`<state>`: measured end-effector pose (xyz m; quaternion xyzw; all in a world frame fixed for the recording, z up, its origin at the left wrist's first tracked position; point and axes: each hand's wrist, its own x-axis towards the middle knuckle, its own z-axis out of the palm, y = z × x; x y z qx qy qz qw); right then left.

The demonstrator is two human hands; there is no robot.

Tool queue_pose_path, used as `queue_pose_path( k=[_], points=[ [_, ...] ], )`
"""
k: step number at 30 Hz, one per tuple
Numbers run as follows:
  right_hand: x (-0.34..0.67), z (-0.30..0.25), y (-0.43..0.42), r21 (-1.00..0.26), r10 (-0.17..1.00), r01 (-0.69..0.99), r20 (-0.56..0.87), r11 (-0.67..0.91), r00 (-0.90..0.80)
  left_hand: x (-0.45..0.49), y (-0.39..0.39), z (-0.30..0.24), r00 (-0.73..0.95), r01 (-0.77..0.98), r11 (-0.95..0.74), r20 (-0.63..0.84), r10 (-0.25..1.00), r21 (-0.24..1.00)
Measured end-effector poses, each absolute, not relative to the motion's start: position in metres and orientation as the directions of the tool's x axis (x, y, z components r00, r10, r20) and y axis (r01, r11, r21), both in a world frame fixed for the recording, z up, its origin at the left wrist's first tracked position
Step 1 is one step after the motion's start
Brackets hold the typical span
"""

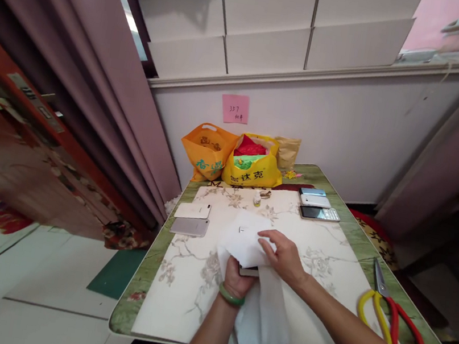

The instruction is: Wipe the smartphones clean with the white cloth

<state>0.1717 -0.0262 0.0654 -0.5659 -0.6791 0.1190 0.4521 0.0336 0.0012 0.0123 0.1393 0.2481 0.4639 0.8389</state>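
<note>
A white cloth point(247, 243) with a scalloped edge is draped over a phone point(249, 271), and part of it hangs toward the table's front edge. My left hand point(237, 276), with a green bangle at the wrist, is closed round the phone from below; only the phone's near end shows. Over the cloth's right side, my right hand point(283, 256) touches it with finger and thumb apart. A small dark mark shows on the cloth near the fingertips.
Two phones point(190, 226) lie at left and several phones point(320, 214) at back right. Large scissors point(386, 304) lie at right. Behind stand an orange bag point(201, 159), a filled yellow bag point(250, 176) and a brown pouch point(287, 152). A small bottle point(257, 199) stands mid-table.
</note>
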Motion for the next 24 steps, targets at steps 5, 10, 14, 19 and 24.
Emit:
queue_pose_path(
  k=[5,10,14,19,24],
  points=[
    [0.155,0.048,-0.063,-0.401,0.888,0.875,0.455,0.270,-0.066,0.030,0.002,0.011,0.397,-0.733,0.503,-0.312,0.863,0.458],
    [0.165,0.019,-0.092,-0.274,0.960,0.956,0.278,0.107,-0.028,0.029,-0.001,0.008,0.457,-0.764,0.557,-0.337,0.823,0.326],
    [0.182,0.019,-0.110,-0.257,0.925,0.941,0.362,0.218,-0.115,0.031,-0.001,0.007,0.460,-0.781,0.548,-0.316,0.830,0.299],
    [0.212,0.036,-0.137,-0.212,0.745,0.758,0.469,0.617,-0.475,0.035,-0.003,0.002,0.442,-0.748,0.522,-0.278,0.853,0.411],
    [0.223,0.047,-0.116,-0.355,0.756,0.727,0.561,0.588,-0.337,0.037,-0.003,-0.002,0.455,-0.659,0.493,-0.222,0.863,0.568]
  ],
)
